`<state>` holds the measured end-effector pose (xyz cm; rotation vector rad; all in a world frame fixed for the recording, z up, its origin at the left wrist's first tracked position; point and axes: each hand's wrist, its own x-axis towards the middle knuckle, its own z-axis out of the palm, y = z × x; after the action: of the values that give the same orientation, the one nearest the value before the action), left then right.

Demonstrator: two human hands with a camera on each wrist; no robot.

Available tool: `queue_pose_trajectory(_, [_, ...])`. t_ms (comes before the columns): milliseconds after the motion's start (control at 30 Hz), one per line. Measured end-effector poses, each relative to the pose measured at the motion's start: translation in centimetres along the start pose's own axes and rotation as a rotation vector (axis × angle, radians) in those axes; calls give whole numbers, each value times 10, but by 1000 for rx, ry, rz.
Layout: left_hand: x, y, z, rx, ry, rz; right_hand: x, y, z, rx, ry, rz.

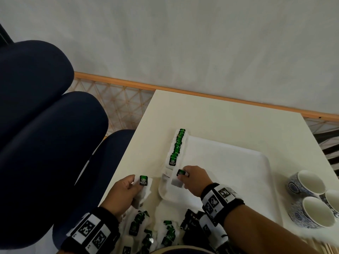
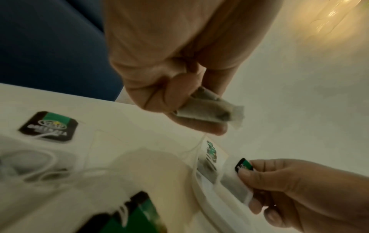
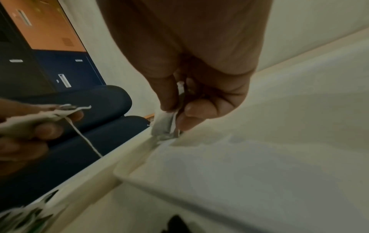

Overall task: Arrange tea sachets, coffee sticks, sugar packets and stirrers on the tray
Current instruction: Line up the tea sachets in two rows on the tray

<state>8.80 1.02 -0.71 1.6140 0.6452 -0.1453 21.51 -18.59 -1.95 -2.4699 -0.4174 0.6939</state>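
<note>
A white tray [image 1: 229, 171] lies on the cream table [image 1: 220, 116]. A row of green-tagged tea bags [image 1: 177, 147] lines the tray's left edge. My right hand [image 1: 182, 176] pinches one more tea bag [image 3: 166, 122] by its green tag, at the near end of that row, over the tray's near-left corner. My left hand [image 1: 134, 182] holds another green-tagged tea bag [image 1: 144, 181] just left of the tray, above the table. In the left wrist view that tea bag [image 2: 211, 108] is folded between the fingers, its string hanging down.
A loose pile of green tea bags [image 1: 143, 228] and black sachets [image 1: 192, 220] lies at the table's near edge. Blue-patterned white cups [image 1: 308, 186] stand right of the tray. Dark blue chairs [image 1: 45, 125] sit left of the table.
</note>
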Motion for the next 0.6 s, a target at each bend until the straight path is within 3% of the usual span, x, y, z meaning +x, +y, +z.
queue_pose_trajectory(233, [10,9,4,-149,23,-48,17,-13,15,-48,-34,-5])
queue_pose_trajectory(400, [22,1,2,19,59,-21,24,-8,16,14,34,22])
queue_pose_trajectory(600, [27,-3,1,112,33,-9,13,-4,2,-11,-81,-97])
